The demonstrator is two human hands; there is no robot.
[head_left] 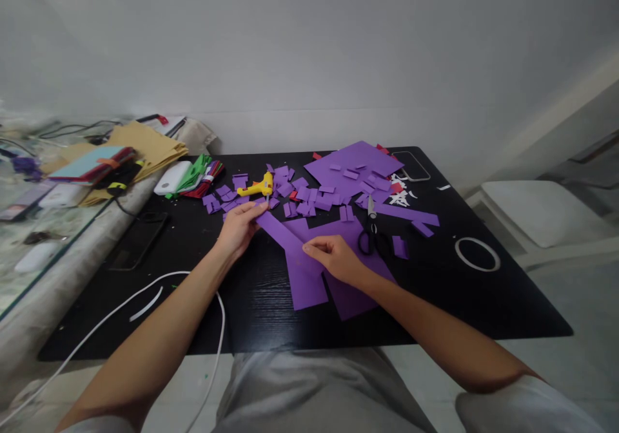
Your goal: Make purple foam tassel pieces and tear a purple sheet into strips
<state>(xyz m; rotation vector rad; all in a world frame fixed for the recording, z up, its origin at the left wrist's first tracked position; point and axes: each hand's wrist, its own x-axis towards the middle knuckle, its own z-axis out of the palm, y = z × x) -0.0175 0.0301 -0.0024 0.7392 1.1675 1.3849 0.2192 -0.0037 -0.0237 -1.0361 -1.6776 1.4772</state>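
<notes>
A purple paper strip (280, 232) stretches at a slant between my two hands. My left hand (239, 227) is closed on its upper-left end, thumb on top. At the other end, my right hand (334, 257) pinches the strip between thumb and fingertips. Beneath lie purple paper sheets (309, 291), partly covered by the strip and my right hand. Black-handled scissors (371, 227) rest just beyond my right hand. A yellow glue gun (258, 186) lies past my left hand among many small cut purple pieces (304, 194).
A large purple sheet (358, 162) lies at the back, with white scraps (400, 191) beside it. A tape ring (477, 254) sits at right. At left are a phone-shaped black object (138, 243), colored bundles (196, 175) and a white cable (145, 291). A white chair (522, 211) stands right.
</notes>
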